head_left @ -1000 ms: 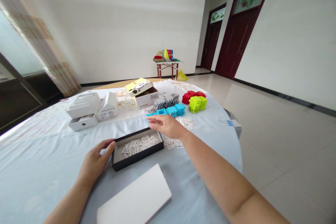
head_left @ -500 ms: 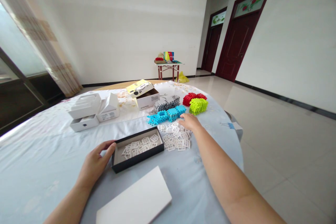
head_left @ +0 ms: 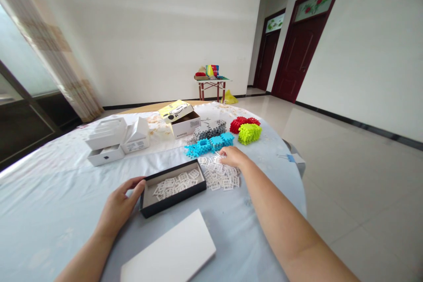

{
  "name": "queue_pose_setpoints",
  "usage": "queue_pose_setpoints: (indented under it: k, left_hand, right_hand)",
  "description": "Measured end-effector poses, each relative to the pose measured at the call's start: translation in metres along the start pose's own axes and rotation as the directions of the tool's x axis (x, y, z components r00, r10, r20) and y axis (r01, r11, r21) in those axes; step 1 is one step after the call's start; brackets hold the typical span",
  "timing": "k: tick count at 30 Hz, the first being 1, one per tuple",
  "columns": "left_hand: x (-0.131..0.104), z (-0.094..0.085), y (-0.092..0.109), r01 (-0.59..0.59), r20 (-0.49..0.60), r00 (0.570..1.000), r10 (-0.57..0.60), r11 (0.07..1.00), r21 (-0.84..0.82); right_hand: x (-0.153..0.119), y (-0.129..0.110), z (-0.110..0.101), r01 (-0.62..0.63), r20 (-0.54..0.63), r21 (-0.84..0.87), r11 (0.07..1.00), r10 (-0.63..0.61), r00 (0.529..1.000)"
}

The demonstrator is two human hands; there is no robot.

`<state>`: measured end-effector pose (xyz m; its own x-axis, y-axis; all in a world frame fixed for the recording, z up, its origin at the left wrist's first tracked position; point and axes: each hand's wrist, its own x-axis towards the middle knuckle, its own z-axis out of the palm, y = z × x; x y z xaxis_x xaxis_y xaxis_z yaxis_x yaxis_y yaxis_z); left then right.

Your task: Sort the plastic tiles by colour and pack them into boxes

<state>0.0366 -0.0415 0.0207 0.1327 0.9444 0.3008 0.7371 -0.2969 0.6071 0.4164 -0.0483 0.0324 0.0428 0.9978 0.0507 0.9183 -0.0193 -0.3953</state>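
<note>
My left hand (head_left: 124,200) is closed on the left end of a shallow black box (head_left: 175,203), its thumb along the near corner. Inside the box, on the pale floor, lies a loose layer of small white window-like plastic pieces (head_left: 175,185). Just right of the box, more white plastic pieces (head_left: 220,174) are heaped on the cloth. Over the far side of that heap is my right hand (head_left: 233,157), fingers pinched with a white piece at their tips. Blue interlocking blocks (head_left: 211,143) sit right behind its fingers.
A white lid-like panel (head_left: 175,249) lies in front of the box. Behind the blue blocks are grey blocks (head_left: 211,128), with red blocks (head_left: 243,124) and lime-green blocks (head_left: 250,134) to their right. White boxes (head_left: 107,134) and a yellow-lidded box (head_left: 186,127) stand farther back.
My right hand has shifted slightly left and nearer, from beside the blue blocks to over the white pieces, and its fingers have drawn together. My left hand and the box stay put.
</note>
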Motion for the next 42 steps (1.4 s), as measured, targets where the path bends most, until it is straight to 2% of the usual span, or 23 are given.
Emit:
queue_pose_setpoints:
  k: [4,9,15,23,34,39,42]
  left_hand:
    - [0.001,0.0,0.0,-0.015,-0.004,1.0,0.015,1.0,-0.002]
    - [0.001,0.0,0.001,-0.029,-0.007,1.0,0.029,1.0,-0.005]
    - [-0.001,-0.002,0.005,-0.018,-0.019,1.0,0.017,1.0,-0.014]
    - [0.0,-0.002,0.003,-0.03,-0.021,0.999,0.03,1.0,-0.009]
    - [0.0,-0.001,0.004,-0.026,-0.025,0.999,0.026,1.0,-0.004]
    - [-0.001,-0.002,0.003,-0.022,-0.013,1.0,0.022,1.0,0.001]
    - [-0.001,-0.002,0.005,-0.016,-0.021,1.0,0.015,1.0,-0.002]
  right_hand:
    - [-0.003,-0.004,-0.002,0.007,0.014,-0.003,1.0,-0.007,1.0]
    - [-0.006,-0.009,-0.002,-0.034,-0.041,-0.064,0.997,0.031,0.999]
    - [-0.002,-0.012,0.003,0.058,0.031,-0.05,0.997,-0.057,0.998]
    - [-0.003,-0.019,0.004,0.138,0.054,0.044,0.989,-0.14,0.989]
    - [-0.005,-0.027,0.0,0.174,0.052,0.2,0.964,-0.188,0.981]
    - [-0.004,-0.025,-0.001,0.184,0.081,0.33,0.926,-0.222,0.972]
    - [-0.001,-0.021,-0.003,0.18,0.025,0.424,0.888,-0.21,0.977]
